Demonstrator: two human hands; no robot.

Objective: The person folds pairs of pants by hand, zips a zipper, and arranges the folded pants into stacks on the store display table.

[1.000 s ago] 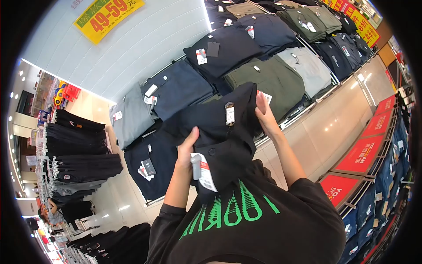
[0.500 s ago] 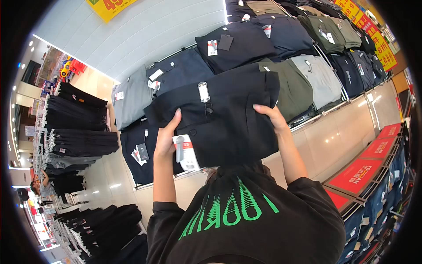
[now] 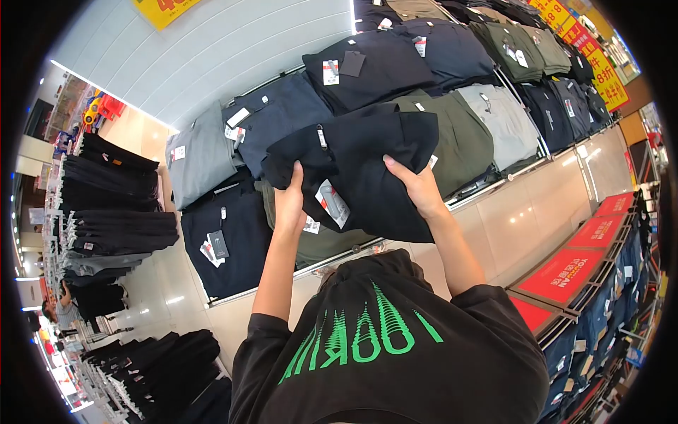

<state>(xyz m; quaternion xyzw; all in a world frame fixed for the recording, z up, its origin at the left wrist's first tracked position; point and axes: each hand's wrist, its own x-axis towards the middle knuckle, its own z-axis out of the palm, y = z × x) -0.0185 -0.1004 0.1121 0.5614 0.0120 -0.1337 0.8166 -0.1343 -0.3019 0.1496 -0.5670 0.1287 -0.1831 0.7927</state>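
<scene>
Black trousers (image 3: 378,177), folded and somewhat crumpled, are held up in front of me between both hands. My left hand (image 3: 289,201) grips their left edge, thumb on top and fingers mostly hidden underneath. On the right side my right hand (image 3: 417,187) holds them the same way. A white and red paper tag (image 3: 332,205) lies on the cloth between my hands, and a small white label (image 3: 322,137) sits near the waistband. Behind the trousers are folded olive trousers (image 3: 455,134) and dark blue trousers (image 3: 282,116) on the display.
Grey trousers (image 3: 205,155) and a black stack (image 3: 226,240) lie on the display's left part. Black trousers hang on a rack (image 3: 116,233) at the left. Red signs (image 3: 565,272) top a rack of jeans (image 3: 600,332) at the right. A person (image 3: 65,307) stands far left.
The black trousers went from bunched up to spread wider, then crumpled inward again between my hands. Their paper tag shifted from beside my left hand toward the middle. Both hands still hold them.
</scene>
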